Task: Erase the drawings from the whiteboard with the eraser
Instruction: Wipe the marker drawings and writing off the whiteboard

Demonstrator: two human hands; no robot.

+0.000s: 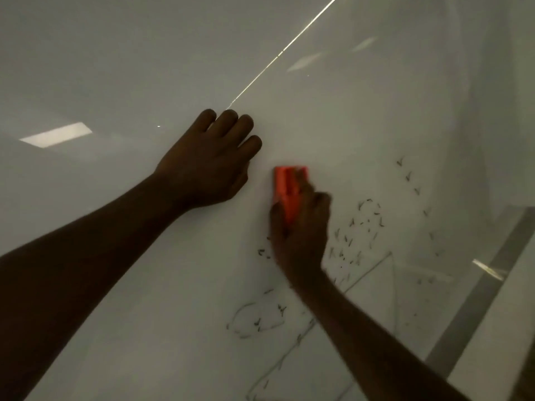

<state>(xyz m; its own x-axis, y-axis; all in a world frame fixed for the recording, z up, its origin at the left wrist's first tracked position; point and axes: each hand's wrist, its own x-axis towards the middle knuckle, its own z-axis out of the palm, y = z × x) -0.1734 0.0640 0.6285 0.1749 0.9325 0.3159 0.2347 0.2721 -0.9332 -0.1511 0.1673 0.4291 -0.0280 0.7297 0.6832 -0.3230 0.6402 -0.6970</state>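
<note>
A glossy whiteboard [144, 68] fills most of the view. My right hand [301, 230] grips an orange eraser [288, 186] and presses it flat on the board; the hand is blurred. Faint drawings lie below and to the right: a thin-lined triangle [373, 273], a partly smeared oval [254, 319] and many small dark ink flecks [362, 224]. My left hand [208, 163] rests flat on the board just left of the eraser, fingers curled at the tips, holding nothing.
The board's grey frame edge [474, 299] runs diagonally at the lower right. Ceiling lights reflect in the board at the left [56, 134] and as a bright streak [289, 44] at the top.
</note>
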